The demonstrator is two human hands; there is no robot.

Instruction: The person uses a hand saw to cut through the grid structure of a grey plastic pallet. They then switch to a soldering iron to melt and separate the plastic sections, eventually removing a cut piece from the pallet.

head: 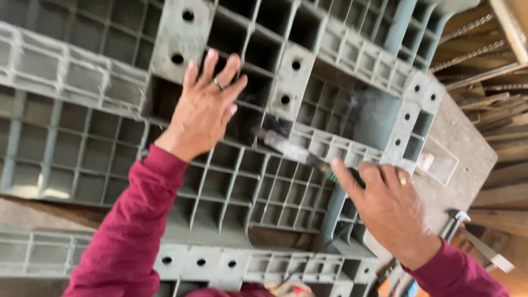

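Stacked timber is seen right of a grey plastic pallet being brushed.
The pallet is steadied by the flat, spread left hand; the brush, gripped in the right hand, is best worked cell by cell.

Matt grey plastic pallet, dusty and scuffed; rough bare wooden planks; soft maroon cloth sleeve

The motion-blurred tool in the right hand cannot be identified; its handle is hidden.
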